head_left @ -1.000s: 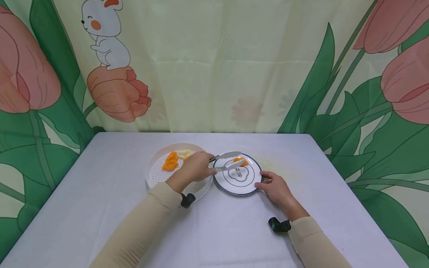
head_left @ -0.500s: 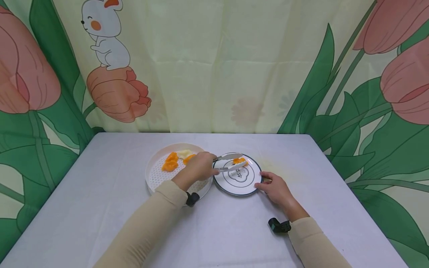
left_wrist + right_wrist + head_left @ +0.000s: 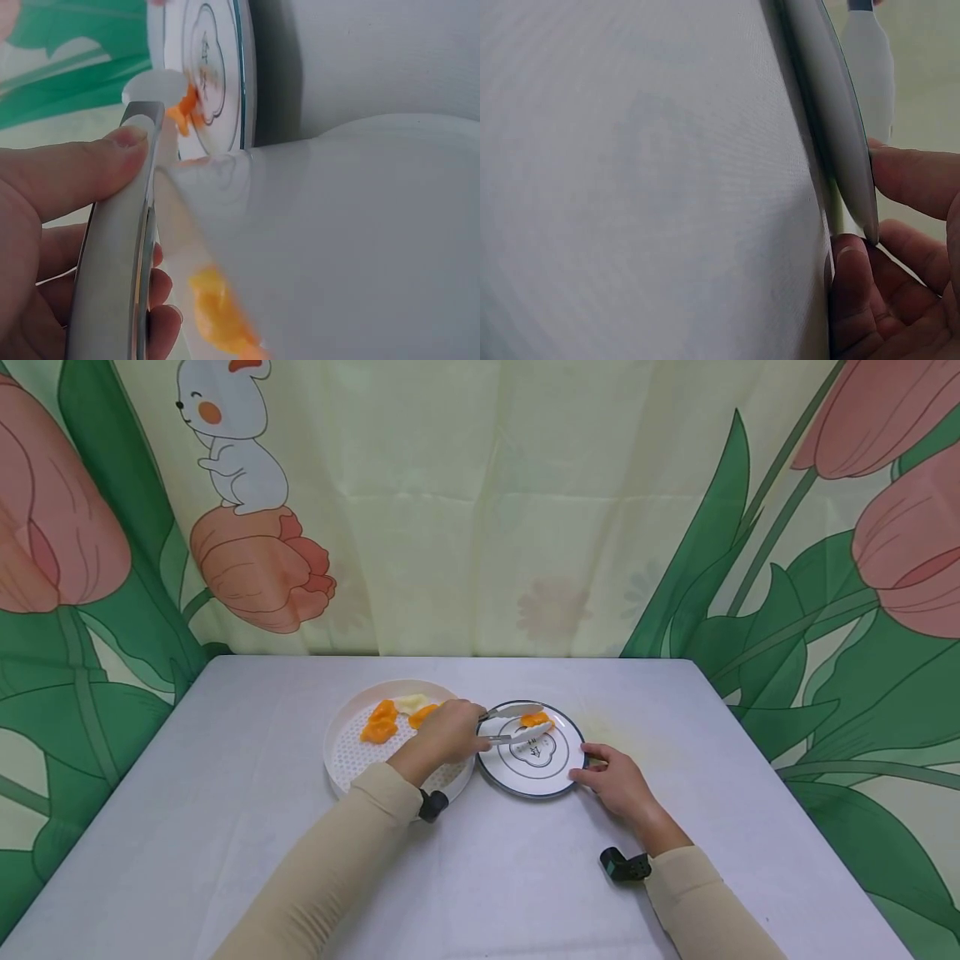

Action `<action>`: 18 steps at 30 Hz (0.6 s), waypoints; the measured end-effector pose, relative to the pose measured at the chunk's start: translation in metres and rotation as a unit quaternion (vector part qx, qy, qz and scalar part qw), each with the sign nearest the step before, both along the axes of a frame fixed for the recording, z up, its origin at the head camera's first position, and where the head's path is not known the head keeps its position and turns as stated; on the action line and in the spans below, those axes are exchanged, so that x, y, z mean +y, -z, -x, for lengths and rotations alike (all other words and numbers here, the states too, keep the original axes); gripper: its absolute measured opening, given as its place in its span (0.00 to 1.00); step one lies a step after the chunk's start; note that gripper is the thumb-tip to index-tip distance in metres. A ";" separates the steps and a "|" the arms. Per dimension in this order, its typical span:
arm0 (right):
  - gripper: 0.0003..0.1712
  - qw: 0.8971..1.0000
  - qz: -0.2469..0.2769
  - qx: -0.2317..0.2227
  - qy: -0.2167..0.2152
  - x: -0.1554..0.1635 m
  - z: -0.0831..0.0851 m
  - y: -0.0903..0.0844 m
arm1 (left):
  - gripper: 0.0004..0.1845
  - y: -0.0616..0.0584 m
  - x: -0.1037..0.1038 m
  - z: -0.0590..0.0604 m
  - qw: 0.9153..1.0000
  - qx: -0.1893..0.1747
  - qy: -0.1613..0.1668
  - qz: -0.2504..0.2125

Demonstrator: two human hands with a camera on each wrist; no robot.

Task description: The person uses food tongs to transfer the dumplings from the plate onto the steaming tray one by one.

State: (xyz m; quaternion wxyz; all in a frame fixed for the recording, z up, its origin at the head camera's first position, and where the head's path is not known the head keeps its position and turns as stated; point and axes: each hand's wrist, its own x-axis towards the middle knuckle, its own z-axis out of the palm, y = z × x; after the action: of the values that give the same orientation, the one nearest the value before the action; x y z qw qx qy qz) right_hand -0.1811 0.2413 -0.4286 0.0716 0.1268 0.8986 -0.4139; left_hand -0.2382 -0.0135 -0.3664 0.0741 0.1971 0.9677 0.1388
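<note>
My left hand [image 3: 467, 732] grips metal tongs [image 3: 512, 725] with white tips, reaching from over the white perforated tray [image 3: 347, 758] to the small round plate [image 3: 542, 777]. The tong tips stand on either side of an orange food piece [image 3: 537, 720] at the plate's far side. In the left wrist view my fingers [image 3: 67, 172] wrap the tong handle [image 3: 120, 247], and the orange piece [image 3: 184, 109] shows beside the white tip. My right hand [image 3: 592, 767] holds the plate's right rim; the right wrist view shows fingertips [image 3: 911, 178] pinching the plate edge [image 3: 832, 135].
The tray holds two more orange pieces [image 3: 379, 723] and a pale yellow piece [image 3: 412, 702]. The grey table [image 3: 225, 793] is bounded at the back and sides by a tulip-print curtain [image 3: 525, 527]. Small black cameras [image 3: 624, 864] sit at both wrists.
The tong arms have drawn a little closer together around the orange piece on the plate. The right hand stays on the plate rim.
</note>
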 end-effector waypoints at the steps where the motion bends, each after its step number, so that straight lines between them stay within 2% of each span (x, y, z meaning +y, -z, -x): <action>1: 0.37 1.000 0.000 0.001 0.000 0.000 0.000 0.000 | 0.24 0.000 0.000 0.000 1.000 0.001 0.001 0.002; 11: 0.36 1.000 0.003 0.002 0.000 -0.001 -0.001 -0.001 | 0.22 -0.001 0.002 -0.002 1.000 0.003 -0.005 0.004; 18: 0.37 1.000 -0.001 0.002 -0.001 0.001 0.001 0.002 | 0.24 -0.009 -0.004 -0.007 1.000 0.019 -0.001 -0.005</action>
State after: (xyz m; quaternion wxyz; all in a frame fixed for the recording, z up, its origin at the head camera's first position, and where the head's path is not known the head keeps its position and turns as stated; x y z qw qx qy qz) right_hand -0.1816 0.2421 -0.4303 0.0705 0.1247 0.8991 -0.4136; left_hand -0.2313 -0.0174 -0.3572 0.0544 0.1994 0.9684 0.1395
